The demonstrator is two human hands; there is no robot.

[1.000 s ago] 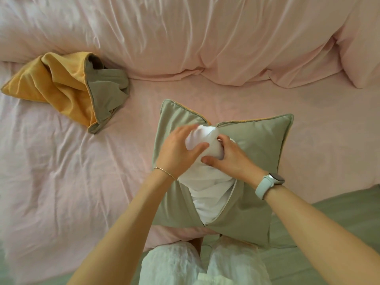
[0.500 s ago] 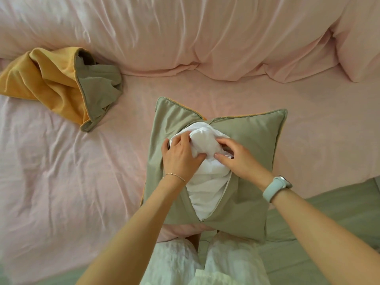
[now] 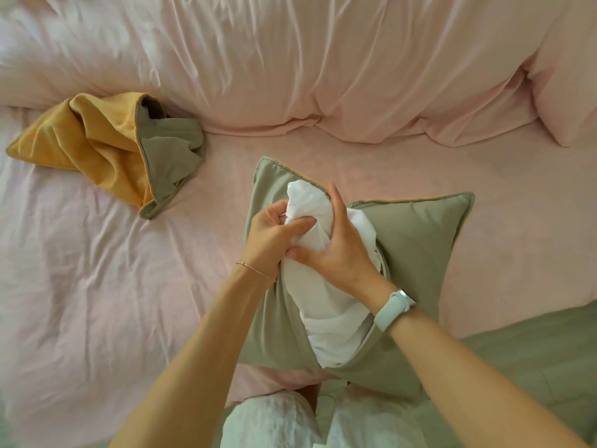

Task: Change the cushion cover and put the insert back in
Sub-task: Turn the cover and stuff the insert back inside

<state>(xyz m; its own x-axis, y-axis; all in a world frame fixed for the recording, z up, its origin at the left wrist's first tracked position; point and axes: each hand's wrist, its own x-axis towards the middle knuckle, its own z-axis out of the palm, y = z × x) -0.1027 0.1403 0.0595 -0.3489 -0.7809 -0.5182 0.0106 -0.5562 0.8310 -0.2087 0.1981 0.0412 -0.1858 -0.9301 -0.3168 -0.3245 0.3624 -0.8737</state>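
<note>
A sage-green cushion cover [image 3: 416, 250] lies on the pink bed, its long opening facing up. A white insert [image 3: 326, 305] bulges out of that opening, bunched at its upper end. My left hand [image 3: 274, 234] grips the bunched top of the insert with curled fingers. My right hand [image 3: 339, 250] wraps around the insert from the right, thumb pressed into it near my left hand. A second cover [image 3: 106, 147], yellow with a sage-green side, lies crumpled at the left of the bed.
Pink bedding [image 3: 97, 286] covers the bed, with a rumpled pink duvet [image 3: 323, 66] piled along the back and a pink pillow [image 3: 568, 79] at the far right. A green rug [image 3: 533, 360] shows at the lower right. My knees in white trousers [image 3: 274, 421] are at the bottom.
Both hands have closed around the top of the insert and drawn it further out of the cover, up and to the left. The cover's left flap has folded under the insert.
</note>
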